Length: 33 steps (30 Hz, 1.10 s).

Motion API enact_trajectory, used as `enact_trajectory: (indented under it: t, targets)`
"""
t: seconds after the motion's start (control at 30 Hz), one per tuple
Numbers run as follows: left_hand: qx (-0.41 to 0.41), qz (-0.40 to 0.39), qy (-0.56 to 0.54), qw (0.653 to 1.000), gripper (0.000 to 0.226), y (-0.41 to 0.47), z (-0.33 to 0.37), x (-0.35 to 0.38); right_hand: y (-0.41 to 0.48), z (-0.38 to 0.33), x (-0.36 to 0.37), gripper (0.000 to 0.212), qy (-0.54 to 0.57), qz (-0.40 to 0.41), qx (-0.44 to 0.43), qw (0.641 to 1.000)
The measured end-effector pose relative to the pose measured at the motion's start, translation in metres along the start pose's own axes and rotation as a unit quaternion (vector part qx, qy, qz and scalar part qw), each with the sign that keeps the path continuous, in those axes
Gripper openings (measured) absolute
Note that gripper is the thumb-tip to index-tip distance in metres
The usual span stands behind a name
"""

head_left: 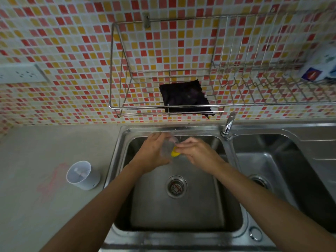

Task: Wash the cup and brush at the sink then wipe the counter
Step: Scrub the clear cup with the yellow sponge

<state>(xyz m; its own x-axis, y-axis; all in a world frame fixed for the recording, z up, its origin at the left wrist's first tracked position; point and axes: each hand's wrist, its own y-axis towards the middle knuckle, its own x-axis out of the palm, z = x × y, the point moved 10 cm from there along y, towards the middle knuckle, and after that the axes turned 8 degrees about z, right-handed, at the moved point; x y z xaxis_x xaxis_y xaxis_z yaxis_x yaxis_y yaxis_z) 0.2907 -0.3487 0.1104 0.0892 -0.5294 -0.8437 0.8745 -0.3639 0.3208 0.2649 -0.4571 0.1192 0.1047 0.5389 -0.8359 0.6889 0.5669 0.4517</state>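
Note:
Over the left sink basin (181, 215), my left hand (151, 154) is wrapped around a clear cup (169, 145) that is hard to make out. My right hand (198, 153) pinches a small yellow object (175, 153), likely the brush, right at the cup. Both hands are near the back of the basin, where a thin stream of water seems to fall. A dark cloth (185, 97) lies in the wire rack (127, 106) on the tiled wall above the sink.
A white cup (81, 175) holding small white parts stands on the grey counter (45, 206) left of the sink, beside pink marks. The faucet (228, 124) stands between the two basins; the right basin (272, 170) has its own drain. A power strip (21, 73) hangs at left.

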Motion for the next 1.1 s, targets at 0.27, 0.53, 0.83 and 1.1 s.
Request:
enact_trajectory:
  t: [0.27,0.53,0.83,1.1]
  targets:
    - [0.021,-0.032,-0.01,0.999,0.08,0.002,0.008,-0.003,-0.017,0.002,0.012,0.032,0.153,0.011,0.185,0.971]
    - [0.023,-0.001,-0.032,0.999,0.068,0.01,0.024,-0.009,-0.004,0.004,0.002,0.043,-0.031,0.018,0.062,0.997]
    - [0.021,-0.035,-0.026,0.999,0.073,0.012,0.032,-0.002,-0.001,0.011,-0.007,0.033,-0.01,0.006,0.071,0.997]
    - [-0.008,-0.107,-0.06,0.992,0.08,0.002,0.021,0.007,-0.024,0.007,0.011,0.031,0.096,-0.03,0.135,0.986]
